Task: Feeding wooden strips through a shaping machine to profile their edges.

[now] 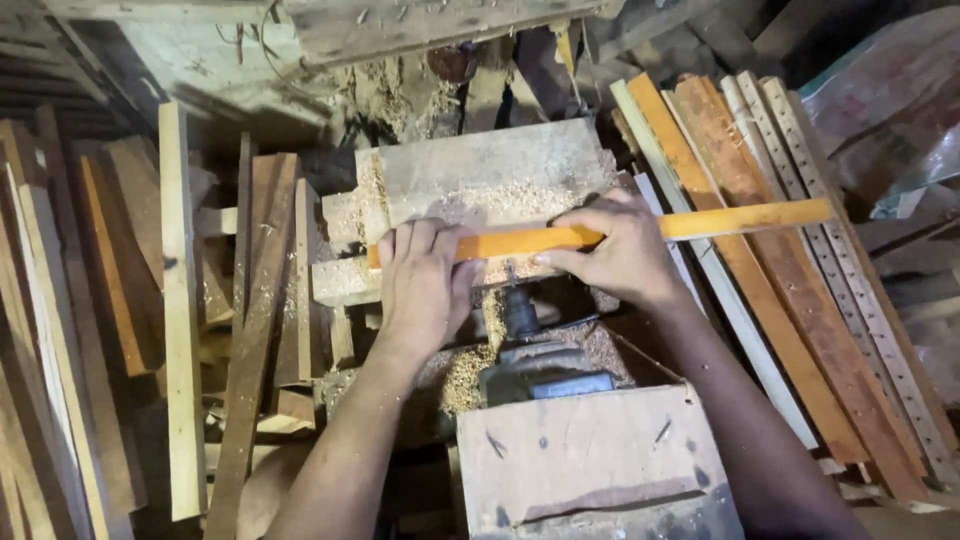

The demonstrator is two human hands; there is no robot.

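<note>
A long orange wooden strip lies crosswise over a sawdust-covered wooden block. My left hand presses down on the strip's left end, fingers together on top of it. My right hand grips the strip near its middle, fingers curled over its far edge. Just below the strip, between my hands, a dark drill chuck of a mounted grey motor points up towards the strip. The strip's right part sticks out over stacked boards.
Several long slats, some with rows of holes, lean at the right. Loose planks and offcuts pile up at the left. A wooden box sits in front of the motor. Sawdust covers the block.
</note>
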